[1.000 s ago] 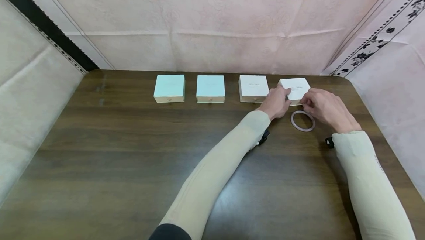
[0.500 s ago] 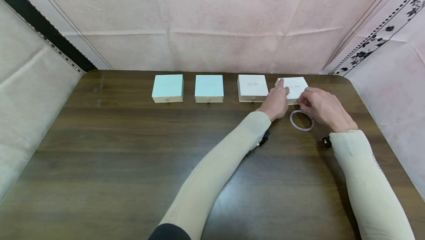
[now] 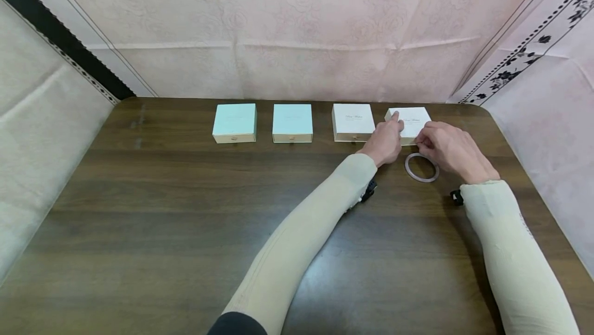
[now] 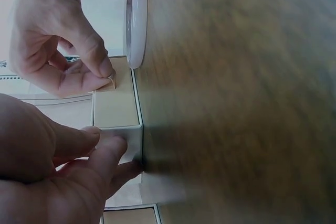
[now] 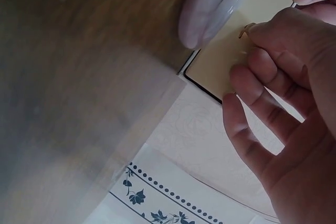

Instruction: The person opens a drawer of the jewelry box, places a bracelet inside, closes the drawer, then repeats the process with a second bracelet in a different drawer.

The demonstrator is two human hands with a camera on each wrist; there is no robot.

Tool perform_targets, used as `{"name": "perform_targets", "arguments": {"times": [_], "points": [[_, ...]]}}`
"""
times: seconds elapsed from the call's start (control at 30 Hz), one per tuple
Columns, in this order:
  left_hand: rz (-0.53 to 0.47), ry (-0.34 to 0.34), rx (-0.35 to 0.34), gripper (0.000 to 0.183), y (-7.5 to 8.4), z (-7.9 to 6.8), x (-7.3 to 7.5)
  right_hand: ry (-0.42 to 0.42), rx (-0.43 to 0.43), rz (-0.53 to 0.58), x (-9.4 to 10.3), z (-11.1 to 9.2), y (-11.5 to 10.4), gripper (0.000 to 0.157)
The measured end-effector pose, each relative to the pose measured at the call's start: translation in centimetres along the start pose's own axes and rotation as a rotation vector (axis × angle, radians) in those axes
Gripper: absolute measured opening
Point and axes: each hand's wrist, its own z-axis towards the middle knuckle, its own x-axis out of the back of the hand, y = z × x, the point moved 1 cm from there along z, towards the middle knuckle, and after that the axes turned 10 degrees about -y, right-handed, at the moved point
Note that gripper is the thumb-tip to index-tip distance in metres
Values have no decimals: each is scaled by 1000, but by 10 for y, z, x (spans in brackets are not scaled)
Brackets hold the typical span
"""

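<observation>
A small white drawer box [image 3: 414,120] with faint lettering stands at the far right of the row. My left hand [image 3: 384,141] holds its left side, with a finger on the top; in the left wrist view the left fingers [image 4: 107,156] lie against the side wall. My right hand [image 3: 452,149] is at the box's cream front, where thumb and finger pinch a small tan pull tab [image 5: 243,31]. The drawer front [image 4: 116,107] looks flush with the sleeve. A pale lilac bangle [image 3: 422,180] lies on the table just before the box, apart from both hands.
Left of the held box stand another white box [image 3: 353,118], a light blue box [image 3: 292,118] and a mint box [image 3: 234,120], all with cream drawer fronts. They line the far edge of the brown wooden table [image 3: 185,221]. Pale patterned cloth [image 3: 297,31] hangs behind and beside it.
The left index finger has stretched forward onto the top of the box. The right hand keeps its place at the drawer front. The view shifted slightly; the bangle has not moved.
</observation>
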Motion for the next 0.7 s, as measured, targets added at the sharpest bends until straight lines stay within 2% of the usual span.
{"name": "perform_targets", "arguments": {"times": [0.4, 0.53, 0.7], "points": [[-2, -6, -46, 31, -2, 0, 2, -13, 17, -2, 2, -1, -2, 12], [-12, -11, -42, 21, -2, 0, 2, -23, 10, 1, 2, -2, -2, 13], [-24, -13, -32, 19, -1, -2, 2, -43, 1, 5, 3, -2, -2, 13]]}}
